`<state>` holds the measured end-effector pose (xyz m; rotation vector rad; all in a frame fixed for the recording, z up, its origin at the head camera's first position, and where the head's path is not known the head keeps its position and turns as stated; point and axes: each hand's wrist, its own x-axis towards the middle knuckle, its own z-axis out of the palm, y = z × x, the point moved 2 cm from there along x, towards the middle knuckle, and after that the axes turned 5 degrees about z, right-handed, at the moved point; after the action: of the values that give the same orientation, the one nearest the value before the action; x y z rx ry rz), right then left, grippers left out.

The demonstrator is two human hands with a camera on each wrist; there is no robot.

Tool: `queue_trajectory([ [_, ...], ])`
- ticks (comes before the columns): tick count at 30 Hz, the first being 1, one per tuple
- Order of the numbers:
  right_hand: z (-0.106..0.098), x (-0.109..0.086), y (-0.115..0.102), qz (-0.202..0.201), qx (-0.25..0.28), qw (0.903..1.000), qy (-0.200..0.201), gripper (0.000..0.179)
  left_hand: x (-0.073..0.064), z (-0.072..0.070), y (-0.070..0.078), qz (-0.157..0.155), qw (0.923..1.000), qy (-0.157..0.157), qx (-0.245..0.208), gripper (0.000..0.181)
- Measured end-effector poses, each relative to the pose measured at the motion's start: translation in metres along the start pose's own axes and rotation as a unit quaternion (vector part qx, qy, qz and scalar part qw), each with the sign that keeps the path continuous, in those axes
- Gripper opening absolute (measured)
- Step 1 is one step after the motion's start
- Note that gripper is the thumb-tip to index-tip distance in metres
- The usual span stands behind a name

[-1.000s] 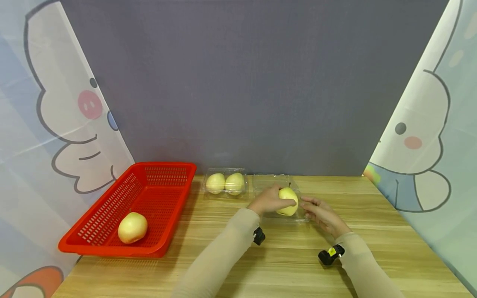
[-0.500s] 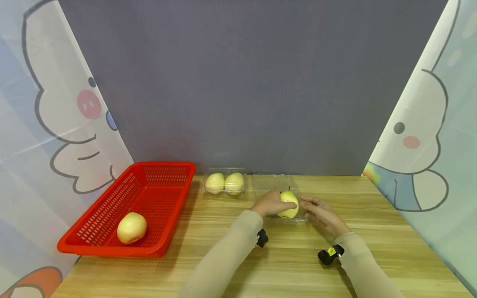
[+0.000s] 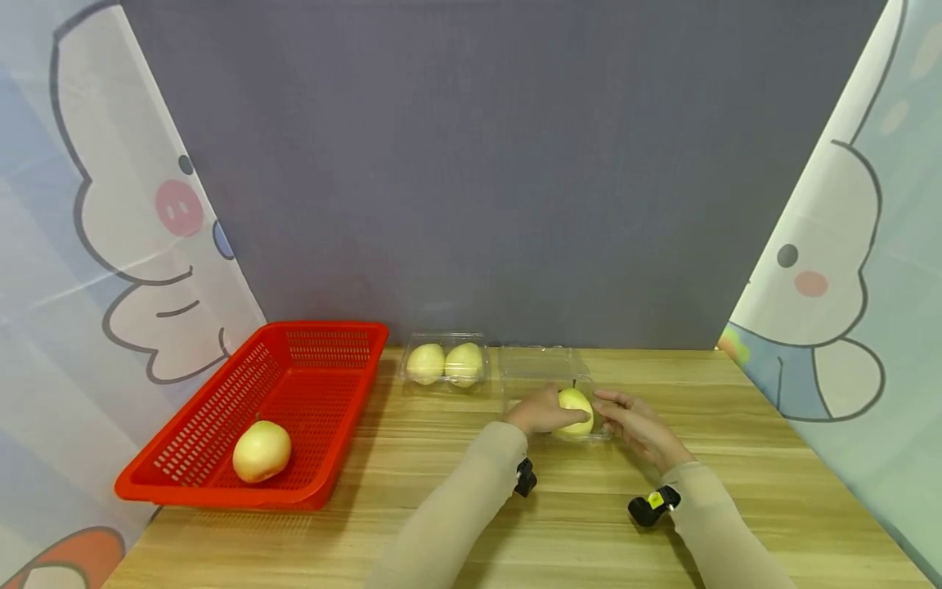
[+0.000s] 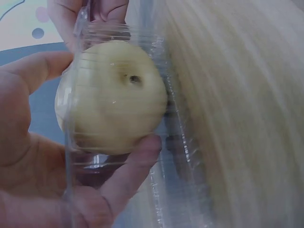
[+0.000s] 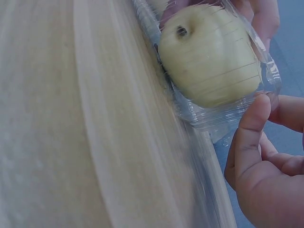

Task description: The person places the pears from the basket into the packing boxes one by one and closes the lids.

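Note:
My left hand [image 3: 543, 412] grips a yellow-green pear [image 3: 577, 411], stem up, inside the right part of an open clear plastic clamshell box [image 3: 543, 361]. The left wrist view shows fingers and thumb on either side of the pear [image 4: 114, 99], seen through the clear wall. My right hand [image 3: 639, 427] pinches the box's right rim between thumb and finger, as the right wrist view shows. There the pear [image 5: 209, 59] sits low behind the clear wall, its dark blossom end towards the camera. In the head view, the left hand hides the left part of the box.
A closed clear box with two pears [image 3: 425, 363] stands to the left of the open one. Farther left is a red plastic basket [image 3: 342, 425] holding one pear [image 3: 262, 451]. A grey panel [image 3: 500, 180] rises behind the wooden table [image 3: 574, 523].
My left hand has lowered the pear into the open box, moving slightly right and towards me. The right hand has kept its place on the box rim.

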<state>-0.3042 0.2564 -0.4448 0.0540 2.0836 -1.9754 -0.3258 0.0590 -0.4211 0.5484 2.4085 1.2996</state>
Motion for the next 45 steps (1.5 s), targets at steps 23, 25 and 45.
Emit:
queue_trajectory([
  [23,-0.001,0.000,0.000,-0.007,-0.002,0.9999,-0.010,0.062,-0.006,-0.007,0.002,0.006,0.9995,0.023,0.022,0.073],
  [25,-0.001,-0.001,0.000,-0.008,-0.004,0.9999,-0.009,0.061,-0.006,-0.009,0.002,0.010,0.9991,0.026,0.031,0.073],
  [45,-0.003,0.001,0.002,-0.011,-0.002,0.9998,-0.019,0.058,-0.008,-0.010,0.005,0.028,0.9986,0.013,0.042,0.068],
])
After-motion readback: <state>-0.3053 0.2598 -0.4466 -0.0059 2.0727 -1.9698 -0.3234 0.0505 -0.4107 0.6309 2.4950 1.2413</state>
